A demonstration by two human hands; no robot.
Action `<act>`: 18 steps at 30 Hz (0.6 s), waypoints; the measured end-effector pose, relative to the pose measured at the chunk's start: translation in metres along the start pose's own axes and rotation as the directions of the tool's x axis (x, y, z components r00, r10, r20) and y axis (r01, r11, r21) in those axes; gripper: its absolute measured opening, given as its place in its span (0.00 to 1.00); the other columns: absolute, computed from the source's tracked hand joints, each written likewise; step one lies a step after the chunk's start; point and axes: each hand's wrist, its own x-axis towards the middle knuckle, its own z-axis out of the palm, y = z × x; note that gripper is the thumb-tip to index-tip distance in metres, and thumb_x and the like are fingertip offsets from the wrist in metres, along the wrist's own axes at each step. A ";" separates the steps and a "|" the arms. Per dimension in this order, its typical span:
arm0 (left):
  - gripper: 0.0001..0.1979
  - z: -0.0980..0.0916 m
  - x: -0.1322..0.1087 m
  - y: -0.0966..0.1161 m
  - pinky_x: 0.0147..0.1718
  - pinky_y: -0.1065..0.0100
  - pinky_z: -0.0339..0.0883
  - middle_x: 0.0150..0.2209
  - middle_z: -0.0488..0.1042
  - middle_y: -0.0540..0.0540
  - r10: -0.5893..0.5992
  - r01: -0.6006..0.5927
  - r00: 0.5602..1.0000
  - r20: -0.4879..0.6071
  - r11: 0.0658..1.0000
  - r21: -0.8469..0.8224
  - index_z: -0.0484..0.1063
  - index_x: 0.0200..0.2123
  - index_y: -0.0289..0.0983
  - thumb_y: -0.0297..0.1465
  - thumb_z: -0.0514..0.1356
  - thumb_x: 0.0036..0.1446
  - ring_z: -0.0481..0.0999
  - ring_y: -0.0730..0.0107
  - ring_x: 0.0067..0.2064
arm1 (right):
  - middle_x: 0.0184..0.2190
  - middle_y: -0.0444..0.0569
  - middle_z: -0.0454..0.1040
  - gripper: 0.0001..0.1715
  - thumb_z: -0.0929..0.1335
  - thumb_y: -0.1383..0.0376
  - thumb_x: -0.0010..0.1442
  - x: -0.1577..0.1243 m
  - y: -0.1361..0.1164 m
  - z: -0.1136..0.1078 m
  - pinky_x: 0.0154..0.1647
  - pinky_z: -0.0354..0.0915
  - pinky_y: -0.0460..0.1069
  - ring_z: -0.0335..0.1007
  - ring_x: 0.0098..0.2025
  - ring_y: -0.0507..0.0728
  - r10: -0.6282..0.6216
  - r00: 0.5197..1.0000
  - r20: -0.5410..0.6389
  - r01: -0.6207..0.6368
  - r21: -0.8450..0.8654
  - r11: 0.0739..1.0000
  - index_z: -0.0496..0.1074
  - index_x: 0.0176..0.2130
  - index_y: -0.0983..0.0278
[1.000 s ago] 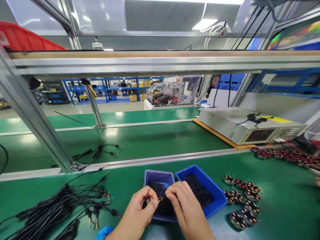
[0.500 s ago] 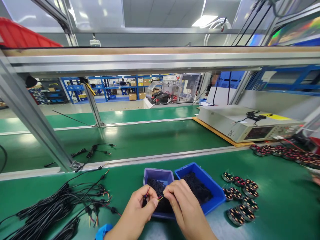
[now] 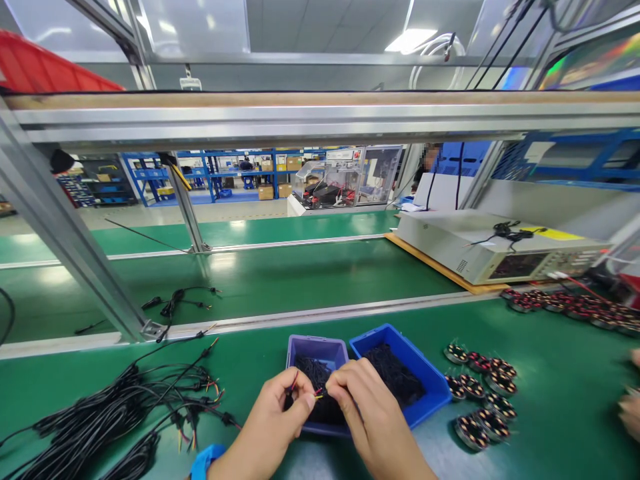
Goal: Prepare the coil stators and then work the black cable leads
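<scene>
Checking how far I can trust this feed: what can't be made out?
In the head view:
Coloured wires: partly hidden by the left hand.
Right hand: its own fingers hide whether it grips them.
Purple bin: both hands cover part of its near side.
Black cables: cut off by left and bottom edges.
Co-worker's hands: blurred, cut off by right edge.

The cables point(image 3: 115, 415) look plastic-coated, the blue bin point(image 3: 431, 404) smooth plastic, the worktop point(image 3: 560, 393) glossy, the post point(image 3: 66, 220) metal

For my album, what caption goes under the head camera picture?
Left hand holding thin coloured wires, right hand close beside it, by a purple bin and a blue bin.
</scene>
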 end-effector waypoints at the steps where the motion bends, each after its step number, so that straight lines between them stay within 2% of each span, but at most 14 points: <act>1: 0.20 0.001 0.000 0.000 0.17 0.76 0.45 0.19 0.56 0.60 -0.012 0.012 1.000 -0.003 1.000 -0.004 0.66 0.30 0.38 0.49 0.64 0.56 0.52 0.80 0.19 | 0.29 0.46 0.72 0.17 0.57 0.67 0.75 -0.001 0.000 0.001 0.33 0.64 0.49 0.67 0.32 0.56 0.000 1.000 0.010 0.000 0.005 1.000 0.66 0.34 0.60; 5: 0.26 0.002 -0.001 -0.001 0.16 0.76 0.45 0.18 0.60 0.59 -0.061 0.061 0.998 0.010 0.998 -0.020 0.67 0.31 0.38 0.56 0.65 0.51 0.55 0.79 0.17 | 0.30 0.45 0.73 0.15 0.59 0.67 0.74 -0.004 -0.003 0.004 0.34 0.65 0.48 0.70 0.33 0.56 0.036 0.999 -0.002 -0.036 0.049 0.998 0.68 0.35 0.59; 10: 0.28 0.002 0.000 -0.001 0.15 0.76 0.44 0.16 0.59 0.60 -0.083 0.081 0.996 -0.035 0.995 -0.050 0.67 0.30 0.38 0.58 0.66 0.49 0.53 0.80 0.16 | 0.29 0.43 0.75 0.14 0.61 0.66 0.73 -0.003 -0.008 0.001 0.34 0.66 0.47 0.71 0.32 0.55 0.123 0.989 -0.087 -0.111 0.127 0.986 0.70 0.35 0.58; 13: 0.29 0.003 0.001 0.000 0.15 0.76 0.44 0.15 0.59 0.60 -0.090 0.088 0.995 -0.035 0.995 -0.052 0.67 0.30 0.38 0.59 0.66 0.47 0.53 0.80 0.16 | 0.29 0.44 0.75 0.14 0.62 0.66 0.73 -0.001 -0.008 -0.002 0.34 0.67 0.48 0.71 0.31 0.56 0.106 0.987 -0.123 -0.093 0.108 0.990 0.70 0.35 0.59; 18: 0.29 0.004 0.002 0.000 0.15 0.76 0.43 0.15 0.60 0.60 -0.093 0.091 0.995 -0.036 0.994 -0.055 0.67 0.30 0.38 0.59 0.65 0.47 0.53 0.80 0.16 | 0.30 0.45 0.76 0.13 0.62 0.66 0.73 -0.002 -0.005 -0.001 0.35 0.67 0.49 0.71 0.32 0.56 0.061 0.992 -0.107 -0.053 0.080 0.995 0.70 0.36 0.59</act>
